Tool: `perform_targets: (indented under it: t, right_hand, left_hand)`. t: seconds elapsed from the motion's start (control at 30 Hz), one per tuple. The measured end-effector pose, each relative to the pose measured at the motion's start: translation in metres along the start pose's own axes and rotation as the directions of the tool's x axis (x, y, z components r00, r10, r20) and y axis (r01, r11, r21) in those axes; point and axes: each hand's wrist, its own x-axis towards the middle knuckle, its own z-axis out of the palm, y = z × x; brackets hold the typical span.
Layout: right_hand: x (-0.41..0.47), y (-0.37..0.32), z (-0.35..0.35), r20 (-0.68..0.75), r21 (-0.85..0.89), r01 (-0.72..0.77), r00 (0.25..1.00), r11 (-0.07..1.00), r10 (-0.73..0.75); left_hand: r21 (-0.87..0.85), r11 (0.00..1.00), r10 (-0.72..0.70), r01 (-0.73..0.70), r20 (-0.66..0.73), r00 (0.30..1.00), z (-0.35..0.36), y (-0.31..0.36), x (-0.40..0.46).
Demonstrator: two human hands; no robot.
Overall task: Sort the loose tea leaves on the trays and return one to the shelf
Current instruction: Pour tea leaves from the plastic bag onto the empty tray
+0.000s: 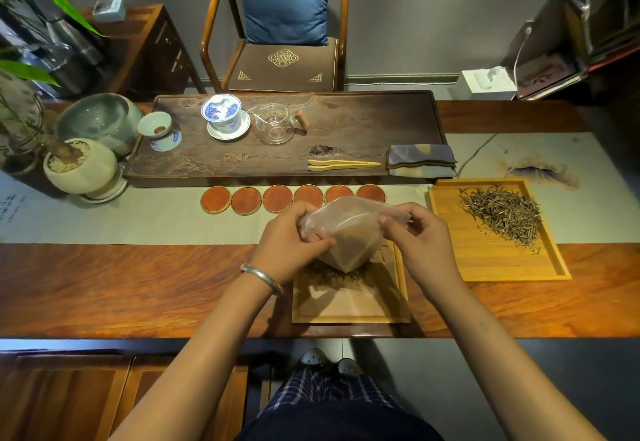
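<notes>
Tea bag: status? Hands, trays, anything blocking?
Left hand and right hand both pinch bag over near tray. Leaves piled on right tray. Nothing blocking.

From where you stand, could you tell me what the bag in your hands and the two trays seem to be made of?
The bag, pinched by both hands, looks like thin translucent plastic: it creases and dark tea shows through. The near tray and the right tray look like pale bamboo or light wood, matte, with straight grain and raised rims.
</notes>
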Motion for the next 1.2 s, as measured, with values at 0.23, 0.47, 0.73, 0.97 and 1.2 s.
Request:
perform_targets:
  t: [0.23,0.47,0.73,0.97,1.2]
  right_hand:
    - [0.0,-0.007,-0.002,0.006,-0.002,0.025,1.0,1.0,-0.025]
    - [0.003,-0.016,-0.004,0.027,0.012,0.038,0.999,0.999,-0.039]
    - [0.001,-0.025,-0.007,0.011,0.009,0.084,0.996,0.996,-0.084]
    - [-0.004,-0.035,-0.01,0.007,-0.011,0.133,0.991,0.991,-0.133]
    - [-0.01,-0.047,-0.011,-0.003,0.005,0.171,0.985,0.985,-0.171]
  left_hand:
    - [0.383,0.92,0.115,-0.078,-0.073,0.991,-0.004,0.008,0.003]
    - [0.412,0.903,0.18,-0.124,-0.1,0.979,-0.012,0.015,0.005]
    - [0.327,0.93,0.225,-0.169,-0.141,0.964,-0.017,0.019,0.004]
    - [0.333,0.919,0.271,-0.209,-0.153,0.95,-0.025,0.027,0.003]
    - [0.314,0.924,0.283,-0.22,-0.171,0.944,-0.03,0.035,-0.004]
